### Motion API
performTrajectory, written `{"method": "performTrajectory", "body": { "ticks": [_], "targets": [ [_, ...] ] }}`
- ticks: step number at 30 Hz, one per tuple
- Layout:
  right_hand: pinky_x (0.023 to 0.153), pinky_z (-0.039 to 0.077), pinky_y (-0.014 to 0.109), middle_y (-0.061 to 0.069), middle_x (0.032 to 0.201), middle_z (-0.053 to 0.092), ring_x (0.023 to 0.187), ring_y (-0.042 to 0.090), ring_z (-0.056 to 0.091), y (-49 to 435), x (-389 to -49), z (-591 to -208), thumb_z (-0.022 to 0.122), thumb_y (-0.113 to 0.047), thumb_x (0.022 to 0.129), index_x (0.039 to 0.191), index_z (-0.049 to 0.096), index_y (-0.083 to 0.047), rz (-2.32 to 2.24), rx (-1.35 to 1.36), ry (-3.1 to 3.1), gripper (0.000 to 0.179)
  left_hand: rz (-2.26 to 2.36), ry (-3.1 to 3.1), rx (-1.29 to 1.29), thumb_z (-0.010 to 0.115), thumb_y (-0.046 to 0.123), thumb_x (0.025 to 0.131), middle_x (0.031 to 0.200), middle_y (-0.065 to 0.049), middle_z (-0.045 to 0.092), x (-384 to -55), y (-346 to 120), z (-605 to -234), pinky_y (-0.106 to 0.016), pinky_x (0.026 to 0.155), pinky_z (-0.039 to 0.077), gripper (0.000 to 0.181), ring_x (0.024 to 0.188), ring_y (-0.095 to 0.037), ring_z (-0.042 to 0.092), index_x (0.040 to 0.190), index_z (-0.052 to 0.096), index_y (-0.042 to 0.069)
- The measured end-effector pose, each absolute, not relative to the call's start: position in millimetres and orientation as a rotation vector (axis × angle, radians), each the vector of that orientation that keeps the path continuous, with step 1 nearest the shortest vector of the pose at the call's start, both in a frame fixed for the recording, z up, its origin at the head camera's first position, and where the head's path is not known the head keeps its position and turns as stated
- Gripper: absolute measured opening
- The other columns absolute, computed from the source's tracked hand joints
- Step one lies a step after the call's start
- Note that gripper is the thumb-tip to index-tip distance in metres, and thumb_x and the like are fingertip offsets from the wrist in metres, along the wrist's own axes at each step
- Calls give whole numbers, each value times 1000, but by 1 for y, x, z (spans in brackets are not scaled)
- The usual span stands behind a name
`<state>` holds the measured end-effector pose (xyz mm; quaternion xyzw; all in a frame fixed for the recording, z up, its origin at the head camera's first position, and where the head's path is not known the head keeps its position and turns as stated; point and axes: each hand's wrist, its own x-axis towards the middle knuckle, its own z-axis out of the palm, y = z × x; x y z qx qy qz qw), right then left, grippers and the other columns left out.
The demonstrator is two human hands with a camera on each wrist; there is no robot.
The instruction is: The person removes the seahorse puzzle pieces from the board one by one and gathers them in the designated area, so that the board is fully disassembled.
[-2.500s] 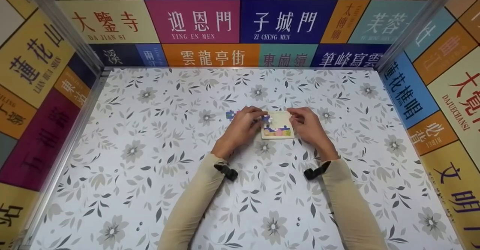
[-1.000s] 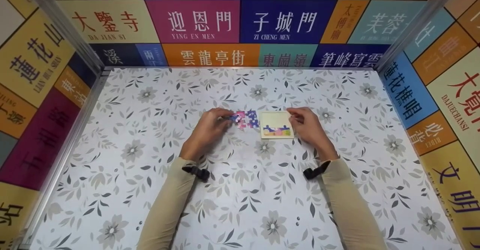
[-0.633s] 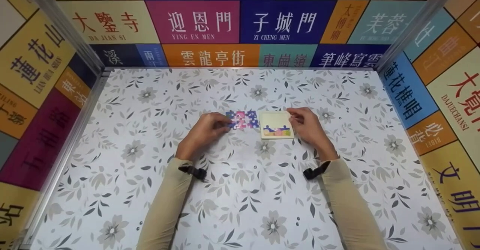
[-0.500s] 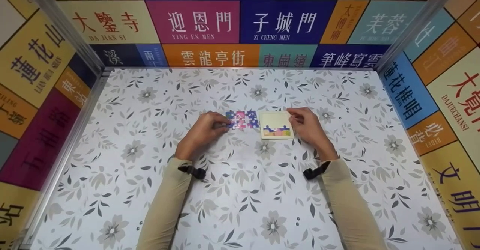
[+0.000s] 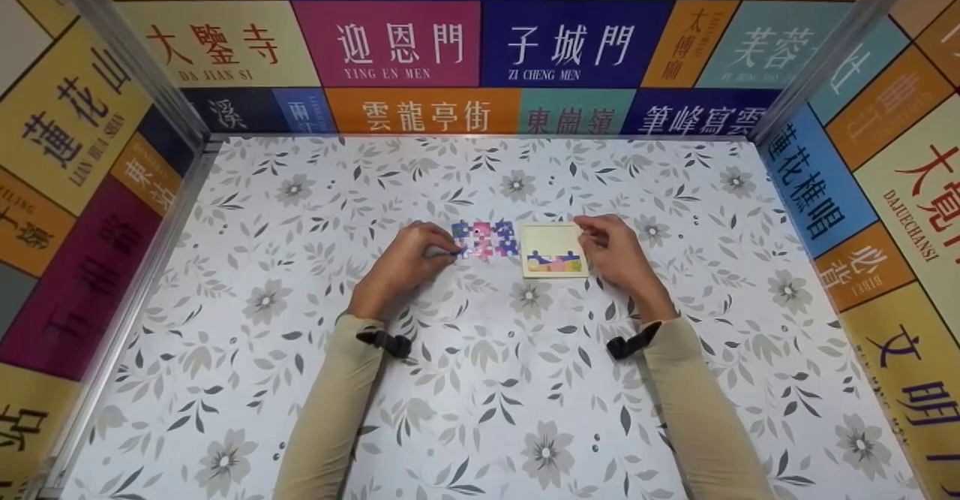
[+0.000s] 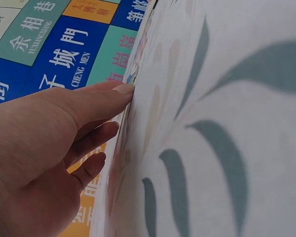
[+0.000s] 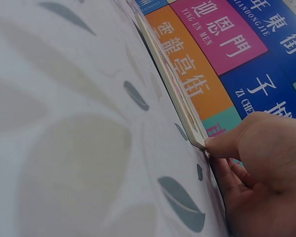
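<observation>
Several loose jigsaw puzzle pieces, blue, purple and pink, lie in a small block on the flowered tabletop. My left hand is at the block's left side, its thumb and forefinger pinching the edge of a blue puzzle piece at the lower left corner. To the right lies a cream square puzzle tray, with a row of colourful fitted pieces along its near side and bare board above. My right hand holds the tray's right edge; in the right wrist view the thumb presses the tray's corner.
White tabletop with grey flowers and leaves surrounds the puzzle. Upright panels with coloured sign blocks enclose the back and both sides, with metal posts at the corners. Black straps sit on both sleeves.
My left hand has carried a blue piece from the tray leftward and laid it at the upper left of the loose block, then shifted to the block's lower left. The right hand has stayed still.
</observation>
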<state>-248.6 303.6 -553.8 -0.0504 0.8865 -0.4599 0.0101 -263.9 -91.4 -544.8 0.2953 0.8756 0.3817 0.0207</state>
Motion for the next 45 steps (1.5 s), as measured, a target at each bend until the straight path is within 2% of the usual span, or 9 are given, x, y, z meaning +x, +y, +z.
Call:
{"method": "performTrajectory", "body": {
  "ticks": [7,15,20,23,29,34,39,45],
  "targets": [
    [114,52,49,22,136,61,125,34,63,303,-249,-553,59,-7,109,149,64,-3,-1459,-189,2755,40,1151,2729,947,78,8,98,122,-16,78,-263,-94,-543,-51,114,48,19,122,-37,67,116,84,4],
    [113,53,46,19,134,63,122,29,63,298,-251,-553,60,-7,109,148,65,-5,-1448,-169,2764,40,1163,2736,908,79,10,98,121,-14,78,-263,-96,-543,-50,114,48,20,121,-34,67,117,84,6],
    [113,53,47,20,134,62,123,30,63,298,-251,-552,60,-7,109,148,65,-4,-1458,-176,2755,40,1211,2727,873,81,15,97,118,-11,77,-262,-91,-540,-48,108,51,21,115,-31,67,117,83,9],
    [113,53,47,20,134,62,123,31,63,298,-251,-551,60,-7,109,148,65,-4,-1456,-177,2755,40,1192,2742,913,81,17,98,115,-10,77,-261,-81,-539,-47,104,53,21,111,-30,68,117,83,10],
    [113,52,45,21,135,61,123,32,63,299,-251,-552,60,-7,109,148,64,-3,-1456,-168,2746,40,1185,2714,1053,78,12,98,113,-10,79,-256,-49,-537,-45,106,54,17,112,-30,70,114,83,7],
    [114,52,46,20,135,61,125,31,63,301,-250,-552,60,-8,109,149,64,-4,-1457,-147,2745,40,1120,2674,1135,77,14,100,112,-7,80,-253,-20,-538,-42,105,54,17,111,-26,70,114,83,8],
    [112,53,40,19,134,62,123,29,63,302,-250,-553,60,-7,109,148,65,-4,-1436,-131,2766,40,1135,2616,1220,76,11,99,112,-7,81,-251,8,-539,-38,102,57,18,108,-24,73,116,83,7],
    [100,52,18,21,131,63,119,30,65,301,-250,-553,61,-4,107,145,67,-2,-1442,-142,2795,39,1211,2558,1304,72,10,101,110,-7,81,-250,37,-539,-36,96,58,18,103,-22,73,114,83,5]
  ]
}}
